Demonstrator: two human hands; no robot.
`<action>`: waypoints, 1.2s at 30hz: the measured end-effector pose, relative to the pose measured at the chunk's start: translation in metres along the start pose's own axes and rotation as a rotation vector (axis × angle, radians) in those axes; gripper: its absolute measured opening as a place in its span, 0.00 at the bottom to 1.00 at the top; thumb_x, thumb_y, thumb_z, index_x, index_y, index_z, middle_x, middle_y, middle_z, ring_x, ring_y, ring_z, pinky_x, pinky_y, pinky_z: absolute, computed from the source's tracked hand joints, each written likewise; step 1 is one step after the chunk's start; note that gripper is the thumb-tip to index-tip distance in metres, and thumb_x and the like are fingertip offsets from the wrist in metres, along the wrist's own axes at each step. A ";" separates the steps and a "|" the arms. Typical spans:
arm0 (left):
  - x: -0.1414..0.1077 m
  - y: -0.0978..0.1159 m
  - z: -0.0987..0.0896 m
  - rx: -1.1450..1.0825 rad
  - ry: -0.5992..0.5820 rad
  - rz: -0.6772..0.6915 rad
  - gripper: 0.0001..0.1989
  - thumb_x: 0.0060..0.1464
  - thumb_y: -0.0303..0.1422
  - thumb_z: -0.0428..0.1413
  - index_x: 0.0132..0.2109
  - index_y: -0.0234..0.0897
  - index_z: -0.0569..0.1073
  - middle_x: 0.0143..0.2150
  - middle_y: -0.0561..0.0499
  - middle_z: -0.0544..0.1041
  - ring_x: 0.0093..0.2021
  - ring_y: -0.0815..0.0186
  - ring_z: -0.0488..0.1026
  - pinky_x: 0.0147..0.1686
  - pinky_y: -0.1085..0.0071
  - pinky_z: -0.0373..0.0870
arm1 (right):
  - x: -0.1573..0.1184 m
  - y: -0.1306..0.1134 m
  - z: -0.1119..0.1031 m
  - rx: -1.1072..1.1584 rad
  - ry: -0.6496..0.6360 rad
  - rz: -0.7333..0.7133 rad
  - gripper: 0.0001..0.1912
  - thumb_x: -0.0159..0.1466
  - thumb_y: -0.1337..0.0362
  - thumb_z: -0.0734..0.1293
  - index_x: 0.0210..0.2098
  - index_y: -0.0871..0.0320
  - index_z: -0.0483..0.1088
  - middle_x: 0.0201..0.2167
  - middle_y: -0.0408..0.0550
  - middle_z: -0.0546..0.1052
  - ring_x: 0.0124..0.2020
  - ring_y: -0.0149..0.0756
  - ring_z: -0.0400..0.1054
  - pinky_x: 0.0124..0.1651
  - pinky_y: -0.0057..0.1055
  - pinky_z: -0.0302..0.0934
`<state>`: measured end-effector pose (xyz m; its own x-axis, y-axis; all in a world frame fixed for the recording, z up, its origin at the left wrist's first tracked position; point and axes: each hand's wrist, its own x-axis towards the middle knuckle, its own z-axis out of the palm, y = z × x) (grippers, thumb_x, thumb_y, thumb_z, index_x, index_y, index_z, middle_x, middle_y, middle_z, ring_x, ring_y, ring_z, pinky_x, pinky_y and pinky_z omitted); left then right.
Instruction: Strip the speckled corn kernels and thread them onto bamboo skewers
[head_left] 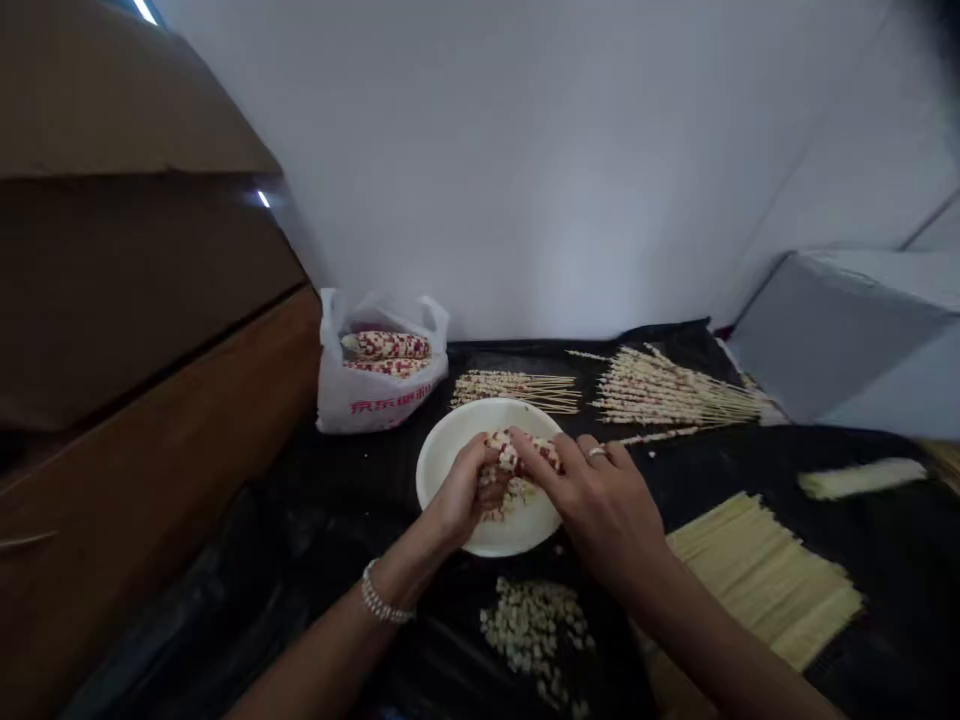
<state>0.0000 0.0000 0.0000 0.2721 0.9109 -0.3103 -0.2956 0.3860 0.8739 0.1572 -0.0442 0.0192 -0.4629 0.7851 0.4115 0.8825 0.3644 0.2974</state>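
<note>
Head view: I see cob (505, 454), cream speckled dark red, gripped by left hand (456, 497) and right hand (604, 492) over bowl (435, 462). Loose kernels (517, 497) inside. Bag (331, 385), far-left corner of black sheet (337, 490), holds speckled cobs (390, 346).

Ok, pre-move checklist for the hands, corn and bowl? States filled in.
1. Left hand on corn cob: ok, it grips one end.
2. Right hand gripping: cannot tell; it lies over the cob, underside hidden.
3. Bowl beneath the cob: ok.
4. Loose kernels in the bowl: ok, some lie inside.
5. All kernels contained: not ok, a pale pile sits outside the bowl.
6. Bag open: ok, cobs show inside.
</note>
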 end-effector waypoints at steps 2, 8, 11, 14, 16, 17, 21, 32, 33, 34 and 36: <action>0.002 -0.002 0.000 -0.004 0.017 0.008 0.10 0.42 0.34 0.52 0.30 0.40 0.56 0.17 0.62 0.54 0.16 0.78 0.46 0.16 0.79 0.40 | -0.001 -0.001 0.002 -0.018 0.028 -0.008 0.29 0.67 0.69 0.63 0.66 0.54 0.58 0.35 0.54 0.75 0.35 0.46 0.64 0.36 0.39 0.46; 0.003 -0.004 0.001 -0.019 0.020 0.018 0.08 0.39 0.32 0.51 0.29 0.38 0.59 0.16 0.61 0.55 0.15 0.79 0.45 0.16 0.80 0.40 | -0.004 -0.004 0.002 0.014 -0.021 0.037 0.29 0.66 0.69 0.65 0.65 0.52 0.59 0.32 0.51 0.75 0.32 0.44 0.64 0.35 0.39 0.46; 0.003 -0.005 0.002 -0.034 0.016 -0.004 0.09 0.38 0.31 0.51 0.31 0.38 0.60 0.17 0.61 0.57 0.15 0.79 0.46 0.16 0.79 0.38 | -0.004 -0.005 0.001 0.030 -0.056 0.072 0.30 0.65 0.69 0.67 0.65 0.50 0.60 0.32 0.50 0.75 0.32 0.44 0.65 0.36 0.39 0.46; 0.003 -0.009 0.002 -0.033 0.034 0.027 0.10 0.36 0.29 0.50 0.31 0.38 0.60 0.17 0.61 0.58 0.14 0.78 0.47 0.16 0.79 0.39 | -0.003 -0.004 0.002 0.082 -0.094 0.118 0.31 0.64 0.69 0.67 0.65 0.49 0.60 0.33 0.49 0.76 0.33 0.43 0.67 0.36 0.38 0.47; 0.003 -0.012 0.002 -0.034 0.036 0.075 0.12 0.34 0.26 0.49 0.32 0.38 0.61 0.17 0.62 0.58 0.14 0.78 0.47 0.16 0.79 0.40 | -0.003 -0.001 0.003 0.138 -0.121 0.148 0.32 0.64 0.68 0.68 0.66 0.48 0.59 0.32 0.47 0.76 0.33 0.42 0.67 0.36 0.37 0.48; 0.003 -0.012 0.002 -0.040 0.023 0.090 0.13 0.33 0.25 0.49 0.32 0.38 0.61 0.17 0.62 0.58 0.15 0.78 0.48 0.16 0.79 0.41 | -0.003 0.001 0.003 0.157 -0.130 0.160 0.32 0.64 0.68 0.68 0.66 0.48 0.58 0.32 0.47 0.76 0.33 0.41 0.67 0.36 0.37 0.48; 0.002 -0.007 -0.002 -0.103 -0.086 0.067 0.13 0.36 0.24 0.52 0.34 0.37 0.63 0.19 0.61 0.60 0.15 0.79 0.47 0.16 0.79 0.40 | -0.002 0.007 0.004 0.165 -0.125 0.173 0.33 0.64 0.68 0.67 0.66 0.48 0.57 0.33 0.47 0.76 0.34 0.42 0.68 0.37 0.37 0.48; 0.000 0.004 0.003 -0.142 -0.013 -0.015 0.15 0.55 0.44 0.54 0.33 0.36 0.62 0.19 0.59 0.62 0.14 0.81 0.46 0.15 0.80 0.36 | -0.002 0.003 0.007 0.132 -0.008 0.148 0.31 0.66 0.67 0.66 0.66 0.50 0.58 0.34 0.48 0.75 0.34 0.41 0.66 0.37 0.38 0.47; -0.001 0.003 0.005 -0.137 0.006 -0.003 0.15 0.55 0.43 0.54 0.32 0.37 0.62 0.18 0.59 0.62 0.14 0.81 0.46 0.15 0.80 0.37 | -0.003 0.002 0.007 0.131 -0.004 0.148 0.31 0.65 0.67 0.66 0.66 0.50 0.58 0.34 0.48 0.75 0.34 0.42 0.66 0.37 0.38 0.47; -0.001 0.002 0.006 -0.136 0.026 0.008 0.14 0.55 0.43 0.54 0.32 0.37 0.61 0.18 0.60 0.61 0.14 0.80 0.46 0.15 0.80 0.37 | -0.003 0.002 0.007 0.134 -0.001 0.149 0.31 0.65 0.68 0.66 0.66 0.50 0.58 0.34 0.48 0.75 0.34 0.42 0.66 0.37 0.38 0.47; -0.001 0.000 0.009 -0.140 0.074 0.033 0.14 0.55 0.43 0.53 0.32 0.38 0.60 0.18 0.60 0.60 0.14 0.80 0.47 0.15 0.80 0.39 | -0.003 0.000 0.008 0.143 -0.005 0.154 0.32 0.64 0.68 0.67 0.66 0.50 0.58 0.34 0.48 0.76 0.34 0.42 0.66 0.37 0.37 0.48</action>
<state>0.0080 -0.0022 0.0031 0.1929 0.9298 -0.3134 -0.4295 0.3671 0.8251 0.1595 -0.0419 0.0111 -0.3217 0.8393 0.4382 0.9457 0.3072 0.1058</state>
